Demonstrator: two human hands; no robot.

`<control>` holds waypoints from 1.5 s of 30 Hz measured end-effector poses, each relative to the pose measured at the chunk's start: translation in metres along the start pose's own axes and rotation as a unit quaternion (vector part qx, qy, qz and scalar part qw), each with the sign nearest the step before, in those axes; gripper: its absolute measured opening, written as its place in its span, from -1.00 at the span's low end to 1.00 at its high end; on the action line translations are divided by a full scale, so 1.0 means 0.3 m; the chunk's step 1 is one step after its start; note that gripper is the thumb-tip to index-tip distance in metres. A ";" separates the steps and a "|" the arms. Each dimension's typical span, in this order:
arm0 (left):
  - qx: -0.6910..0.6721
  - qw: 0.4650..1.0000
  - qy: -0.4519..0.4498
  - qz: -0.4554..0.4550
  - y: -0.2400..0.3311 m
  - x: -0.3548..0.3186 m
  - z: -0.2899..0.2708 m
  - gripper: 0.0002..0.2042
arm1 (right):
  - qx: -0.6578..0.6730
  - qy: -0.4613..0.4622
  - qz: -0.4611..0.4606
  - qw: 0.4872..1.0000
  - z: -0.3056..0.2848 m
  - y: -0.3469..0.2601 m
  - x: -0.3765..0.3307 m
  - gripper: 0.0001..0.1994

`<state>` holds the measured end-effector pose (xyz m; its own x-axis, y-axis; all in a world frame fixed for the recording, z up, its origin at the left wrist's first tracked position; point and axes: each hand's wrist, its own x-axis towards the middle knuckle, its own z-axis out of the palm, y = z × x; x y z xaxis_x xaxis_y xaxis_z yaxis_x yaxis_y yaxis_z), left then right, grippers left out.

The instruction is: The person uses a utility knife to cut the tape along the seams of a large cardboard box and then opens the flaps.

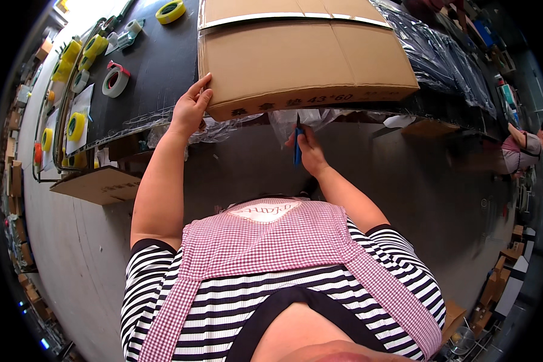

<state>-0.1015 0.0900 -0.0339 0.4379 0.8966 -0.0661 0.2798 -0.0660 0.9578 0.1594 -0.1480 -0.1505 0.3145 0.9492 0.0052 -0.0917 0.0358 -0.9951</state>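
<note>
A large brown cardboard box (301, 60) lies on the dark work table, with printed marks on its near side and a pale strip across its top. My left hand (190, 107) grips the box at its near left corner, thumb on the cardboard and fingers along the left edge. Just off the table's front edge, my right hand (309, 151) is closed round a slim blue-handled knife (297, 143). Its dark narrow tip points up toward the box's near side, a little apart from it.
Clear plastic film (235, 128) hangs below the table edge. On the black tabletop (157, 66) at left lie a yellow tape roll (171, 11) and a white tape roll (115, 81). Dark wrapped goods (446, 60) sit right of the box. Another person (520, 149) stands far right.
</note>
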 end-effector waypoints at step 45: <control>0.350 0.935 0.009 0.061 0.270 -0.151 -0.083 -0.73 | -0.122 0.351 -0.111 0.922 -0.389 -0.356 -0.147 -0.70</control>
<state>-0.1201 0.0549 0.0535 0.4904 0.8704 0.0432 0.7217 -0.4334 0.5398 0.2656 -0.2303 -0.0559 0.8412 0.4882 0.2325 0.2374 0.0528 -0.9700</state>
